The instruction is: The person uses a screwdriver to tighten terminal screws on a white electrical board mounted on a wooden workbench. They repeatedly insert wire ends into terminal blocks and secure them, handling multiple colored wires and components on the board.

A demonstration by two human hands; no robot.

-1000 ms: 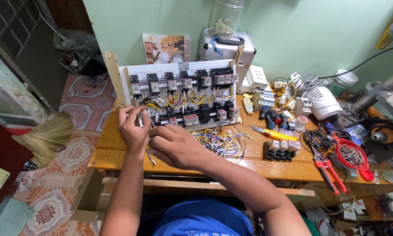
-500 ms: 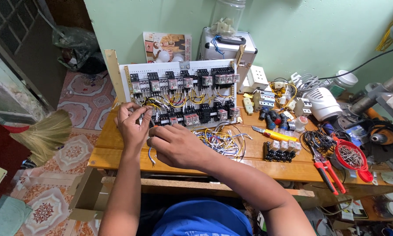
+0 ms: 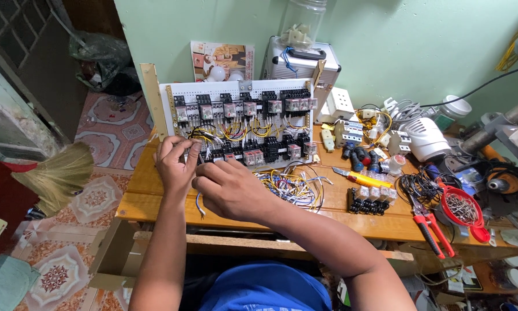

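Observation:
A white perforated panel [image 3: 253, 92] with rows of black relays and coloured wiring leans upright on a wooden table [image 3: 155, 198]. My left hand [image 3: 175, 164] is at the panel's lower left corner, fingers pinched on thin wires there. My right hand [image 3: 233, 190] is curled just beside it and grips a blue wire [image 3: 199, 204] that hangs toward the table's front edge. A loose tangle of wires [image 3: 293, 184] lies at the panel's foot, right of my right hand.
On the table's right lie a yellow-handled cutter [image 3: 363, 178], a black terminal block [image 3: 371, 201], red pliers [image 3: 435, 227] and a red bowl of screws [image 3: 460, 207]. A silver case [image 3: 302, 60] stands behind the panel. A broom [image 3: 57, 175] leans at the left.
Both hands have stayed at the panel's lower left corner, with only small finger shifts on the wires.

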